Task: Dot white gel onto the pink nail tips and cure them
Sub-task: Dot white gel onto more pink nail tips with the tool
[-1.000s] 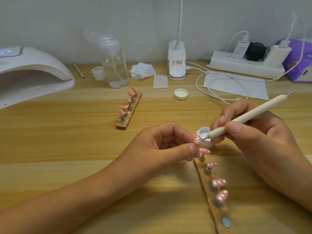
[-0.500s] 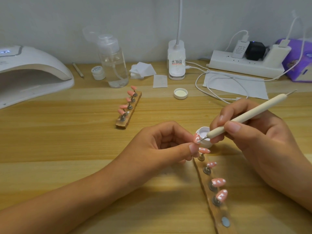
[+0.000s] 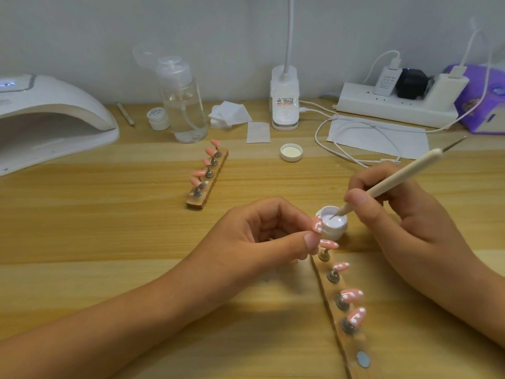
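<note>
Wood desk (image 3: pixel 109 242) runs back to a grey wall (image 3: pixel 82 36). On my feed the clutter hugs that back edge, and the widest open wood lies btwn the lamp (image 3: pixel 54 105) and the L forearm.

L hand (image 3: pixel 262 242) is mid-desk, thumb & forefinger pinching one pink tip (image 3: pixel 317 225) that already has white dots; the other fingers are curled under. R hand (image 3: pixel 404 228) grips the pen (image 3: pixel 396 181) pencil-style, its point down in the white gel in the pot (image 3: pixel 337 233). The pot stands just beside the held tip, at the far end of the near holder (image 3: pixel 355 346).

That holder runs toward the camera, btwn the forearms, and off the bottom edge of view. It carries 4 dotted tips (image 3: pixel 352 294) on stands, then one bare magnet (image 3: pixel 363 359) nearest me. R wrist is close to its right side; I can't tell if they touch.

Far holder (image 3: pixel 216 181), w/ 5 plain tips (image 3: pixel 200 173), sits angled up-left of the L hand, well apart from it. The lamp is cut by the left frame edge, its mouth facing the desk. The pot's lid (image 3: pixel 291 152) lies inside-up, right of the far holder.

Back row, L to R: stick (image 3: pixel 125 113), small jar (image 3: pixel 158 119), pump bottle (image 3: pixel 183 105), wipes (image 3: pixel 231 114), light base (image 3: pixel 284 99), power strip (image 3: pixel 393 108) and purple box (image 3: pixel 483 105) at the right edge. A white cable (image 3: pixel 317 132) loops over a paper sheet (image 3: pixel 382 135), near the R hand's knuckles.
</note>
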A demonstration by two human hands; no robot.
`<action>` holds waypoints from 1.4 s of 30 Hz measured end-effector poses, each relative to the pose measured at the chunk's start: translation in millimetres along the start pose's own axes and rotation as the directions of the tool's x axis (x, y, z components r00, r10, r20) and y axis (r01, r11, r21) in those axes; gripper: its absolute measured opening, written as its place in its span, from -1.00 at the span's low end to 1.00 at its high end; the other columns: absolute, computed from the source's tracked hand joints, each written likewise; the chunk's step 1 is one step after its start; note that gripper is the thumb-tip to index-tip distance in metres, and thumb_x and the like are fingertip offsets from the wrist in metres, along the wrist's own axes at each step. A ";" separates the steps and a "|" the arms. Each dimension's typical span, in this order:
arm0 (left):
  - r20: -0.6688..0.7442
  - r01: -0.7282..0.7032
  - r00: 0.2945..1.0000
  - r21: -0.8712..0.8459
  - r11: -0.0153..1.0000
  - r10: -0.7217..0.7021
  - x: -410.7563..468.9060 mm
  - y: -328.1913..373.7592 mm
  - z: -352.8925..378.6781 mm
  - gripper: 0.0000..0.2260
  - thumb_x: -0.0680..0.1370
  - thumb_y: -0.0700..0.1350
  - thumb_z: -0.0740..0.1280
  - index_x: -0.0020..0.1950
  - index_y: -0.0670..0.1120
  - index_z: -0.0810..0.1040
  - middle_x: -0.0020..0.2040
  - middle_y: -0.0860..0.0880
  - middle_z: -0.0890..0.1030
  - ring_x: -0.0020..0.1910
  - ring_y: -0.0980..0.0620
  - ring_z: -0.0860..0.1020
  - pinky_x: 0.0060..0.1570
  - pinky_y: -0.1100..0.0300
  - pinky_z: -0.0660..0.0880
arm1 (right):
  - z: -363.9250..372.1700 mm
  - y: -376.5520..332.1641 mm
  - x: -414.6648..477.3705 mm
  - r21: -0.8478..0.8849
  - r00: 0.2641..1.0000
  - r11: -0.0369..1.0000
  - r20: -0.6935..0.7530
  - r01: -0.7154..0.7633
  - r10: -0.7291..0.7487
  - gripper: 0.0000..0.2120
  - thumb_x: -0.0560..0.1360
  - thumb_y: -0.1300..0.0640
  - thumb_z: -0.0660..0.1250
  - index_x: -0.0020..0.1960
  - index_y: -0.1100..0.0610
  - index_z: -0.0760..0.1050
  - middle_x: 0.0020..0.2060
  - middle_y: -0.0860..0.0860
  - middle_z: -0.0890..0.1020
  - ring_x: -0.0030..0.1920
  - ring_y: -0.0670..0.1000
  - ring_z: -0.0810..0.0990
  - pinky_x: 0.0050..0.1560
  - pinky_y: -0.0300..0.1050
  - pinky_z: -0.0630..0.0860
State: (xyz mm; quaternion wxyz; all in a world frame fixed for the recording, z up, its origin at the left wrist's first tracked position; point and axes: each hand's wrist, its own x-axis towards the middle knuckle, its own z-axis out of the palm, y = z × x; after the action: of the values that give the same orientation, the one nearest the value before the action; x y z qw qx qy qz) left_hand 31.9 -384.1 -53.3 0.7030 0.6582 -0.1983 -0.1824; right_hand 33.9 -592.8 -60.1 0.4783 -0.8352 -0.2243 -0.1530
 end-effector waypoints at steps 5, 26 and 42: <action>0.001 0.006 1.000 0.005 1.000 -0.006 -0.4 0.1 -0.6 -0.92 0.45 -0.19 0.40 -0.14 -0.02 0.65 -0.23 0.00 0.67 -0.25 0.16 0.58 -0.22 0.35 0.49 | 0.2 -1.0 1.2 -0.099 0.999 0.995 0.042 0.024 -0.020 -0.88 0.55 -0.02 0.16 -0.12 -0.02 0.39 -0.25 -0.12 0.46 -0.25 -0.10 0.40 -0.21 -0.34 0.33; -0.008 0.035 0.999 -0.012 0.999 -0.036 0.3 0.1 -0.2 -0.92 0.44 -0.19 0.40 -0.16 -0.02 0.64 -0.24 -0.01 0.67 -0.28 0.14 0.58 -0.21 0.33 0.51 | -5.6 2.9 7.4 0.627 0.961 0.775 -0.159 -0.077 0.225 -0.83 0.52 0.18 0.23 -0.18 0.00 0.54 -0.30 -0.08 0.60 -0.29 -0.08 0.55 -0.21 -0.28 0.51; -0.007 0.047 0.999 -0.016 0.999 -0.047 -0.4 1.4 0.7 -0.92 0.44 -0.18 0.39 -0.17 -0.01 0.63 -0.25 -0.02 0.67 -0.30 0.15 0.57 -0.22 0.33 0.51 | -2.5 -4.4 2.2 0.628 0.994 0.773 0.012 -0.095 0.113 -0.78 0.38 -0.13 0.47 -0.12 -0.02 0.56 -0.27 -0.02 0.64 -0.22 -0.02 0.64 -0.09 -0.19 0.57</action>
State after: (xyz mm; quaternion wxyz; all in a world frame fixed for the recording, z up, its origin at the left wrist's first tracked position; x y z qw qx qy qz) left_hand 31.2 -384.3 -51.9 0.7043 0.6579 -0.1787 -0.1982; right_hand 33.5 -592.6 -54.7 0.7394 -0.6375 -0.2095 -0.0541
